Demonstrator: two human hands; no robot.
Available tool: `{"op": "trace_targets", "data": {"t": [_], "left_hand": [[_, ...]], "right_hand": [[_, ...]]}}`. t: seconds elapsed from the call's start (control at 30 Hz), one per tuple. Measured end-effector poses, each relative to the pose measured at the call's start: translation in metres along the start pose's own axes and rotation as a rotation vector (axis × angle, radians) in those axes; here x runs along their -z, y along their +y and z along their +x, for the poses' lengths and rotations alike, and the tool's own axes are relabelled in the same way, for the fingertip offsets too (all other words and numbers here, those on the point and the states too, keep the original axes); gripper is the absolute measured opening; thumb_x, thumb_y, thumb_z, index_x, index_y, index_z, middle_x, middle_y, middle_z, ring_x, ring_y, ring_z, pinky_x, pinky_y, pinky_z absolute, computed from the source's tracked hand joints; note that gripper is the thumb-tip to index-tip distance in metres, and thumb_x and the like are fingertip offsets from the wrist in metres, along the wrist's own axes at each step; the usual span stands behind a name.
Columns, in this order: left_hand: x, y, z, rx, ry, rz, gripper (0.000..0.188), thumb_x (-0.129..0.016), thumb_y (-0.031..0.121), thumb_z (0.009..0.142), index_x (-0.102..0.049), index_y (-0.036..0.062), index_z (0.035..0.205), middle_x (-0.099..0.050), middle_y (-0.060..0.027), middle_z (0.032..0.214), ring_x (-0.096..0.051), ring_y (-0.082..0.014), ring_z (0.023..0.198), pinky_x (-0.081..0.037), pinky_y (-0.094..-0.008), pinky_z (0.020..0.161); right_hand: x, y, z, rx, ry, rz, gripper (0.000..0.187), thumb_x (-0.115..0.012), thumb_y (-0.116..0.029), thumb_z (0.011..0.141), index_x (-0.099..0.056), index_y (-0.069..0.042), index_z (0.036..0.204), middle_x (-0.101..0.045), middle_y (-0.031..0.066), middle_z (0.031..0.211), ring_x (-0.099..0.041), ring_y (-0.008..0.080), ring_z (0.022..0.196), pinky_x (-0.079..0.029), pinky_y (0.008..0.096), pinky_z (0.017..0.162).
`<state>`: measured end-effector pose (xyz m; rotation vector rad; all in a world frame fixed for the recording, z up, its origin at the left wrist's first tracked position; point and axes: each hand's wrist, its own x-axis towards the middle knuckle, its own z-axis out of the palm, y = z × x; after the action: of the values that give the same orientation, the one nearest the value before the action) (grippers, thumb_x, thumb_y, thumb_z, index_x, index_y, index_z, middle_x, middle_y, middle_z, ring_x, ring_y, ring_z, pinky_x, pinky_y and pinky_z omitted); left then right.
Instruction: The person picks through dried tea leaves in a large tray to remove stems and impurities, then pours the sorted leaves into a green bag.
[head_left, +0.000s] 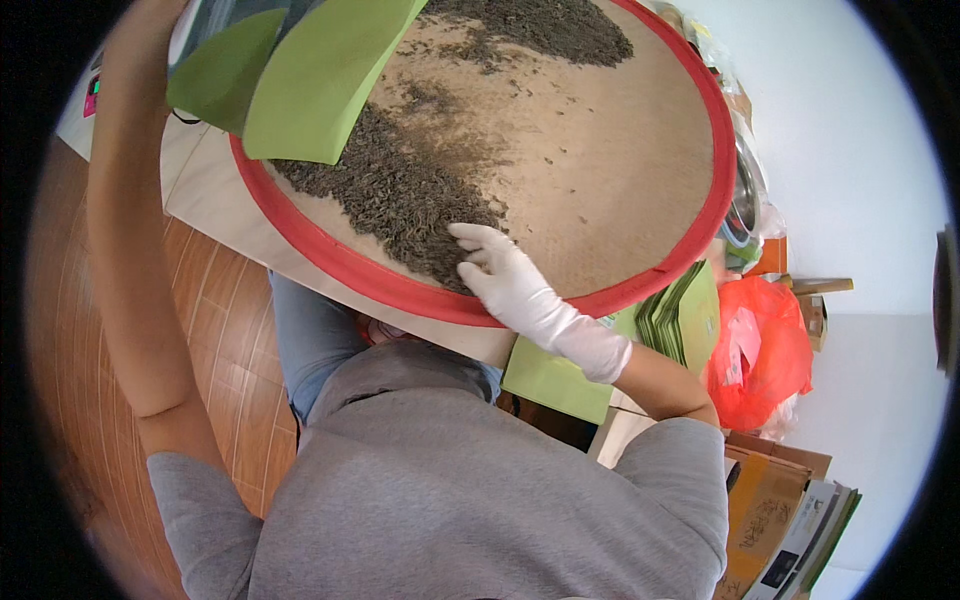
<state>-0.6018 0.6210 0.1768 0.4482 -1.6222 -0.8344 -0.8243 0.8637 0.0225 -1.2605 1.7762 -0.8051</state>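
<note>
My right hand, in a white glove, reaches over the near rim of a large round tray with a red border. Its fingers are loosely bent and apart, touching the near edge of a pile of dark, twisted dried leaves like loose tea. I see nothing held between them. My bare left arm stretches up along the left side, and its hand lies beyond the top edge of the picture. Near that arm, a green paper-like bag rises over the tray's left rim, covering part of the leaves.
A second leaf heap lies at the tray's far side, with crumbs scattered between. Stacked green bags sit by the right rim. A red plastic bag and cardboard boxes stand at right, near the white wall.
</note>
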Motion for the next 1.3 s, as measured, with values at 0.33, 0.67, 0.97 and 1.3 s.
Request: {"op": "trace_targets", "data": {"t": [0.33,0.67,0.97,1.3], "left_hand": [[-0.004,0.02,-0.006,0.187,0.058,-0.049,0.027,-0.057,0.009,0.089,-0.064,0.0001,0.113,-0.07,-0.0121,0.091,-0.067,-0.0107,0.065,-0.055,-0.0213,0.057],[-0.013,0.025,-0.011,0.11,0.037,-0.191,0.027,-0.053,0.006,0.091,-0.063,-0.0014,0.115,-0.07,-0.0099,0.092,-0.067,-0.0083,0.068,-0.054,-0.019,0.059],[-0.012,0.031,-0.01,0.187,0.044,-0.178,0.026,-0.052,0.005,0.092,-0.063,-0.0018,0.114,-0.07,-0.0103,0.091,-0.066,-0.0083,0.067,-0.054,-0.0189,0.057],[-0.039,0.044,0.007,0.294,-0.019,-0.079,0.026,-0.047,0.004,0.092,-0.064,-0.005,0.111,-0.069,-0.0061,0.083,-0.063,-0.0062,0.065,-0.05,-0.0182,0.055]], "right_hand": [[-0.007,-0.041,0.038,0.585,-0.039,-0.53,0.049,-0.065,-0.016,0.083,-0.051,-0.01,0.13,-0.048,0.0184,0.125,-0.054,0.0281,0.101,-0.045,0.0382,0.088],[-0.034,-0.021,0.093,1.051,-0.205,-0.804,0.056,-0.062,-0.036,0.081,-0.049,-0.017,0.132,-0.045,0.0179,0.133,-0.045,0.0354,0.121,-0.041,0.0472,0.097],[-0.019,0.01,0.092,0.955,0.044,-0.717,0.016,-0.068,-0.02,0.076,-0.064,-0.014,0.09,-0.061,0.0052,0.088,-0.061,0.0232,0.072,-0.051,0.0336,0.056],[0.05,-0.057,0.093,-0.099,-0.015,0.672,0.024,-0.043,-0.025,0.094,-0.06,-0.007,0.095,-0.064,0.0039,0.077,-0.053,0.0088,0.054,-0.035,0.0205,0.036]]}}
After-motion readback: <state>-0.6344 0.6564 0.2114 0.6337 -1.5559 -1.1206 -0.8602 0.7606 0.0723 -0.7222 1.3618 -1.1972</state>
